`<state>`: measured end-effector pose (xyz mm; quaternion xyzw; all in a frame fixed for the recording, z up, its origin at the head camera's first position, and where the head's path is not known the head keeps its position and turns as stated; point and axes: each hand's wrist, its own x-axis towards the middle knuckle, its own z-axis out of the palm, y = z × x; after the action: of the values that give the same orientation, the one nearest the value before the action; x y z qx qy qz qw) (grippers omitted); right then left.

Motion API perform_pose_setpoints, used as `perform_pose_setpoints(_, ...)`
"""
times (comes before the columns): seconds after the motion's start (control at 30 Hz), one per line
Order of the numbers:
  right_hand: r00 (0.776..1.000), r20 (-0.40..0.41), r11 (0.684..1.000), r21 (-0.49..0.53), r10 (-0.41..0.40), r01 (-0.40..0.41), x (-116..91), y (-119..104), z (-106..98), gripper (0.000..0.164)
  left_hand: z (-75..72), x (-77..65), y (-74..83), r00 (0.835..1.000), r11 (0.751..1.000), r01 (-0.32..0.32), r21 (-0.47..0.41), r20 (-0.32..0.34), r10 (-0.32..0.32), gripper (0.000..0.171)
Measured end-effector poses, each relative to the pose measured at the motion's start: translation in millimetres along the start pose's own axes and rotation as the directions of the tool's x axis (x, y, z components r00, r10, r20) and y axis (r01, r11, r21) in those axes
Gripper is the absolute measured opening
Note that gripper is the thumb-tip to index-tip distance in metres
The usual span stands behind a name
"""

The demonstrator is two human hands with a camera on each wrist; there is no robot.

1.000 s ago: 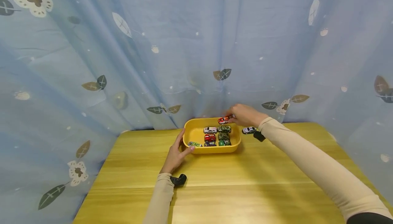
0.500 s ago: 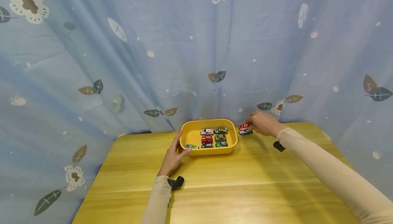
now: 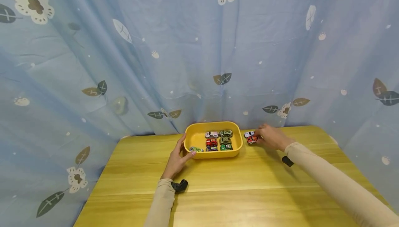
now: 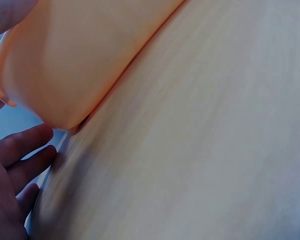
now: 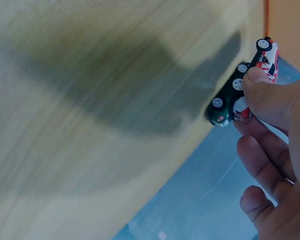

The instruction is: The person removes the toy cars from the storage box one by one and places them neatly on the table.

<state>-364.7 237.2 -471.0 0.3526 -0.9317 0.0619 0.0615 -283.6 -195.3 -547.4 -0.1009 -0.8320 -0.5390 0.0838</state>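
A red car (image 3: 251,140) is pinched by the right hand (image 3: 272,137), right of the yellow tray (image 3: 218,155).
The tray's left end is touched by the spread left hand (image 3: 176,159).

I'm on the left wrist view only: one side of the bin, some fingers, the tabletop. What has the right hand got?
Observer: The right hand is pinching a red car.

Operator: Is that car in the bin or out?

Observer: Out, off the bin's right end.

Operator: And what's inside the bin? I only get its outer wall.

Observer: Seven toy cars show in there, in the head view.
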Motion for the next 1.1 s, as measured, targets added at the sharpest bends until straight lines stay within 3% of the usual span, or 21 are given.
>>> perform_pose_setpoints(0.53, 0.999, -0.037, 1.000, 0.012, 0.007, -0.007, -2.0, -0.2, 22.2, 0.016, -0.7, -0.5, -0.3, 1.000, 1.000, 0.029, -0.003, 0.001, -0.029, 0.094)
perform_pose_setpoints(1.1, 1.000, 0.002, 1.000, 0.007, 0.025, -0.025, -1.7, 0.1, 19.5, 0.011, -0.6, -0.9, 2.1, 0.998, 0.998, 0.058, 0.001, 0.003, -0.058, 0.094)
